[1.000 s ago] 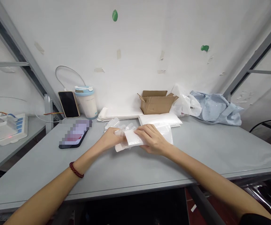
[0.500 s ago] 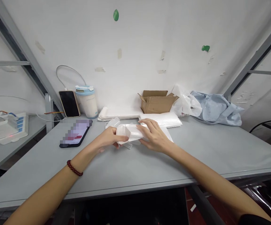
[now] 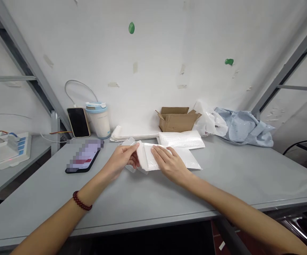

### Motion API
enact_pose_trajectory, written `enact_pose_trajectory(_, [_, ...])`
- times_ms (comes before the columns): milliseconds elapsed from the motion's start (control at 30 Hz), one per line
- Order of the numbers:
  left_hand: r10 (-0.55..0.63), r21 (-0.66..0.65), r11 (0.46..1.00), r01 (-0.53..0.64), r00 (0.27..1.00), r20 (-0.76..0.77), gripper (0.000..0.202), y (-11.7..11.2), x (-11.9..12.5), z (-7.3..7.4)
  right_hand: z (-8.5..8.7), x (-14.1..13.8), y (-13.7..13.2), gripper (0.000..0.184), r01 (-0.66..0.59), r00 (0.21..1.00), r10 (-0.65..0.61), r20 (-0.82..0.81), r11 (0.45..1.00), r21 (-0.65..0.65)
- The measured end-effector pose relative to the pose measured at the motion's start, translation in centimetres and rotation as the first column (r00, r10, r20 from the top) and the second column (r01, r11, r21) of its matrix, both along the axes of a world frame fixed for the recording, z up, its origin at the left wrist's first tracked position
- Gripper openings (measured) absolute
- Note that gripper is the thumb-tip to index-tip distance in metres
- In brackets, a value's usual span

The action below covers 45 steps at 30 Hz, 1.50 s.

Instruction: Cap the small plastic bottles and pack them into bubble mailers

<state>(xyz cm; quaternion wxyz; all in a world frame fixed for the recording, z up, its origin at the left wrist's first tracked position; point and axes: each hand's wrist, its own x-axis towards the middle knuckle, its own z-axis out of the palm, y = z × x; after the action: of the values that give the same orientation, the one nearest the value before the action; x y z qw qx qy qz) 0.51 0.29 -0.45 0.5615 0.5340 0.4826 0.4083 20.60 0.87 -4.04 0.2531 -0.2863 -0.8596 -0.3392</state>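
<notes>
A white padded pouch (image 3: 149,159) lies on the grey table (image 3: 153,198) near its middle. My left hand (image 3: 121,161) pinches the pouch's left end, with clear plastic items partly hidden beneath it. My right hand (image 3: 169,163) lies flat on the pouch with its fingers stretched out, pressing it down. A flat white bag (image 3: 189,161) extends to the right from under that hand. A dark red bead bracelet (image 3: 81,202) circles my left wrist.
A phone with a lit screen (image 3: 83,159) lies left of my hands. Behind stand another phone (image 3: 78,122) on a cable, a blue-lidded cup (image 3: 98,119), stacks of white bags (image 3: 181,139), a cardboard box (image 3: 177,118), a plastic bag (image 3: 209,118) and blue cloth (image 3: 245,127).
The pouch has been lowered onto the table and turned. My right hand went from gripping its side to lying flat on top. The camera tilted slightly.
</notes>
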Motion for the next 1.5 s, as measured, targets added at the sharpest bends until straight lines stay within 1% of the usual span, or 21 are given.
enact_pose_trajectory(100, [0.071, 0.185, 0.981, -0.065, 0.997, -0.024, 0.037, -0.2, -0.1, 0.5, 0.3, 0.3, 0.0, 0.032, 0.020, 1.000, -0.020, 0.023, 1.000, 0.010])
enact_pose_trajectory(167, [0.105, 0.397, 0.917, -0.043, 0.985, -0.136, 0.028, -0.4, 0.0, 0.5, 0.5, 0.3, -0.1, 0.031, 0.016, 1.000, -0.017, 0.021, 0.999, 0.035])
enact_pose_trajectory(200, [0.119, 0.514, 0.858, 0.011, 0.969, -0.218, 0.023, -0.6, 0.1, 0.3, 0.6, 0.3, -0.2, 0.030, 0.009, 1.000, -0.010, 0.019, 0.998, 0.056])
enact_pose_trajectory(267, [0.138, 0.693, 0.697, 0.186, 0.913, -0.384, 0.020, -0.8, 0.4, -0.2, 0.8, 0.3, -0.4, 0.029, -0.004, 1.000, 0.002, 0.014, 0.995, 0.101])
enact_pose_trajectory(333, [0.149, 0.766, 0.537, 0.352, 0.855, -0.497, 0.028, -1.0, 0.8, -1.0, 1.0, 0.2, -0.7, 0.025, -0.013, 1.000, 0.012, 0.008, 0.991, 0.131])
enact_pose_trajectory(400, [0.143, 0.767, 0.461, 0.446, 0.816, -0.561, 0.033, -1.0, 1.1, -1.7, 1.3, 0.1, -1.1, 0.023, -0.015, 1.000, 0.015, 0.000, 0.989, 0.144])
enact_pose_trajectory(433, [0.132, 0.756, 0.460, 0.466, 0.806, -0.577, 0.032, -1.0, 1.2, -1.9, 1.4, 0.1, -1.2, 0.023, -0.013, 1.000, 0.014, -0.005, 0.989, 0.148])
enact_pose_trajectory(500, [0.116, 0.730, 0.516, 0.448, 0.808, -0.578, 0.029, -0.9, 1.3, -2.1, 1.8, 0.2, -1.4, 0.023, -0.014, 1.000, 0.017, -0.020, 0.987, 0.160])
enact_pose_trajectory(533, [0.113, 0.710, 0.572, 0.411, 0.818, -0.565, 0.026, -0.9, 1.4, -2.1, 2.0, 0.3, -1.4, 0.022, -0.009, 0.999, 0.016, -0.038, 0.986, 0.164])
enact_pose_trajectory(600, [0.094, 0.619, 0.727, 0.297, 0.850, -0.518, 0.021, -0.9, 1.7, -1.8, 2.4, 0.6, -1.2, 0.017, 0.001, 0.995, 0.015, -0.094, 0.986, 0.164])
enact_pose_trajectory(667, [0.020, 0.442, 0.876, 0.190, 0.903, -0.429, 0.023, -1.1, 2.4, -1.4, 2.8, 1.1, -0.7, 0.010, 0.003, 0.989, 0.018, -0.149, 0.990, 0.140])
enact_pose_trajectory(700, [-0.035, 0.329, 0.930, 0.161, 0.933, -0.358, 0.025, -1.2, 2.9, -1.2, 3.0, 1.4, -0.5, 0.010, -0.002, 0.985, 0.022, -0.171, 0.993, 0.115])
enact_pose_trajectory(767, [-0.136, 0.103, 0.983, 0.154, 0.976, -0.168, 0.026, -1.5, 4.2, -0.9, 3.3, 2.0, 0.2, 0.011, -0.008, 0.977, 0.018, -0.215, 0.999, 0.045])
enact_pose_trajectory(867, [-0.162, -0.130, 0.976, 0.175, 0.982, 0.102, 0.021, -1.8, 6.5, -0.9, 3.7, 2.8, 1.1, 0.013, 0.058, 0.966, -0.088, -0.242, 0.990, -0.127])
enact_pose_trajectory(933, [-0.163, -0.213, 0.955, 0.207, 0.964, 0.208, 0.018, -1.7, 7.8, -1.0, 3.9, 3.4, 1.5, 0.014, 0.145, 0.967, -0.201, -0.156, 0.939, -0.313])
enact_pose_trajectory(1033, [-0.118, -0.321, 0.926, 0.198, 0.961, 0.251, 0.019, -0.9, 9.4, -1.5, 4.3, 4.3, 1.8, 0.012, 0.314, 0.938, -0.342, 0.060, 0.762, -0.567])
enact_pose_trajectory(1100, [-0.096, -0.383, 0.907, 0.178, 0.970, 0.223, 0.021, -0.4, 10.1, -1.9, 4.6, 5.1, 2.0, 0.011, 0.400, 0.905, -0.393, 0.164, 0.652, -0.644])
enact_pose_trajectory(1167, [-0.130, -0.410, 0.891, 0.196, 0.974, 0.184, 0.022, 0.0, 10.5, -2.1, 4.9, 5.9, 2.2, 0.011, 0.459, 0.877, -0.418, 0.236, 0.586, -0.668])
enact_pose_trajectory(1267, [-0.190, -0.411, 0.881, 0.234, 0.971, 0.146, 0.024, -0.1, 10.8, -2.2, 5.0, 7.0, 2.9, 0.011, 0.538, 0.831, -0.466, 0.305, 0.529, -0.656])
enact_pose_trajectory(1400, [-0.211, -0.418, 0.874, 0.246, 0.969, 0.128, 0.023, -0.9, 10.6, -2.2, 4.5, 8.0, 4.0, 0.020, 0.617, 0.769, -0.549, 0.327, 0.503, -0.605])
enact_pose_trajectory(1500, [-0.330, -0.420, 0.849, 0.321, 0.942, 0.053, 0.034, -1.4, 10.4, -2.4, 3.8, 8.1, 4.5, 0.036, 0.658, 0.735, -0.599, 0.318, 0.516, -0.549])
